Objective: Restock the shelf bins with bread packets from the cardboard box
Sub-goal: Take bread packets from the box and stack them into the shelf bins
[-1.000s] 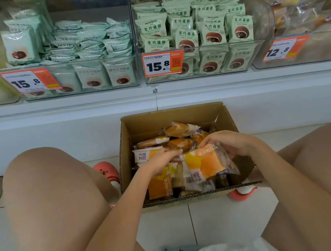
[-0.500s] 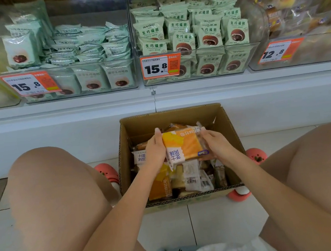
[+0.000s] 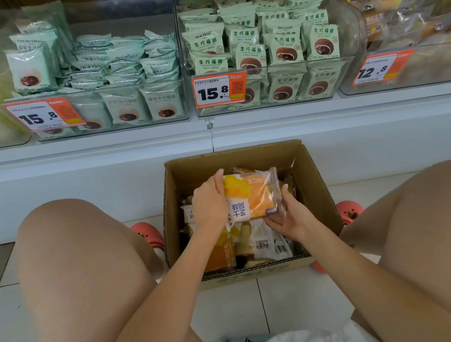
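Hands working as pair: we're gripping bread packet (image 3: 251,196) over cardboard box (image 3: 317,189), left hand (image 3: 211,202) clamping one end, right hand (image 3: 286,214) cupping underneath (floppy wrapper), probably heading for right bin (image 3: 403,82).

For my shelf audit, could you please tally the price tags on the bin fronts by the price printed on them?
15.8 tags: 2 (left tag, middle tag)
12.8 tags: 1 (right tag)
Total: 3
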`<state>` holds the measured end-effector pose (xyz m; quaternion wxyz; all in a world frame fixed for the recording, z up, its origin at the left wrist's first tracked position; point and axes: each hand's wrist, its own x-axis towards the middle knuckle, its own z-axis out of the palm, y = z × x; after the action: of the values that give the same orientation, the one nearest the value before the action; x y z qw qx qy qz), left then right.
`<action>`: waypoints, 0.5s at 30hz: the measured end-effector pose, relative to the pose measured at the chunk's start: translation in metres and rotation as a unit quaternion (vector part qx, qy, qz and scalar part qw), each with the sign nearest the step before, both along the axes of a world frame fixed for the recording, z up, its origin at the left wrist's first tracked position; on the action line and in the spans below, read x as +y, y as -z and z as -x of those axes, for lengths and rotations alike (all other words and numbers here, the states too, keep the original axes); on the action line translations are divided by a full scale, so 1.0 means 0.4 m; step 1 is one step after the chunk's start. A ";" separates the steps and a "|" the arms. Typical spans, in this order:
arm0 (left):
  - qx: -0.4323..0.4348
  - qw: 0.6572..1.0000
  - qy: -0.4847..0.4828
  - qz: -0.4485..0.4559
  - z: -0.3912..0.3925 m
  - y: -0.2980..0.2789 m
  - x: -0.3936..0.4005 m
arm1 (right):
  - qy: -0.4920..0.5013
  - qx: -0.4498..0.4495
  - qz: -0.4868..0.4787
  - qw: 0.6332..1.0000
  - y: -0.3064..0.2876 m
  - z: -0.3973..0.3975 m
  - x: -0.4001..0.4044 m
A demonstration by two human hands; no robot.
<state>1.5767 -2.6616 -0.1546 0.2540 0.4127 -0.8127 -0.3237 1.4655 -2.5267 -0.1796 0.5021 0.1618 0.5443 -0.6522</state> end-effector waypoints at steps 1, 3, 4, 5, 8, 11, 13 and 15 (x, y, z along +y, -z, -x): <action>0.033 0.999 -0.019 -0.031 0.001 0.000 -0.003 | 0.023 -0.026 0.021 0.999 0.004 -0.003 0.002; 0.078 0.994 -0.027 -0.074 0.002 -0.003 -0.012 | 0.045 -0.063 0.063 0.995 0.006 -0.008 0.000; 0.085 0.993 -0.010 -0.084 0.003 -0.005 -0.014 | 0.041 -0.076 0.081 0.993 0.006 -0.011 -0.005; 0.085 0.992 0.015 -0.096 0.004 -0.007 -0.016 | 0.031 -0.088 0.100 0.991 0.004 -0.015 -0.010; 0.041 0.978 0.100 -0.176 0.007 -0.005 -0.017 | 0.027 -0.085 0.140 0.986 0.006 -0.031 -0.023; 0.038 0.920 0.136 -0.367 0.000 -0.022 -0.012 | 0.048 -0.022 0.134 0.990 -0.005 -0.017 -0.018; 0.052 0.874 0.131 -0.465 -0.008 -0.031 -0.019 | -0.013 0.049 0.140 0.989 -0.023 0.000 -0.019; 0.042 0.836 0.143 -0.528 -0.013 -0.032 -0.026 | -0.109 0.161 0.099 0.976 -0.051 0.007 -0.026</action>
<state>1.5819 -2.6719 -0.1417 -0.0176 0.3496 -0.5569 -0.7532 1.4628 -2.5370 -0.1591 0.4898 -0.0562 0.5648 -0.6618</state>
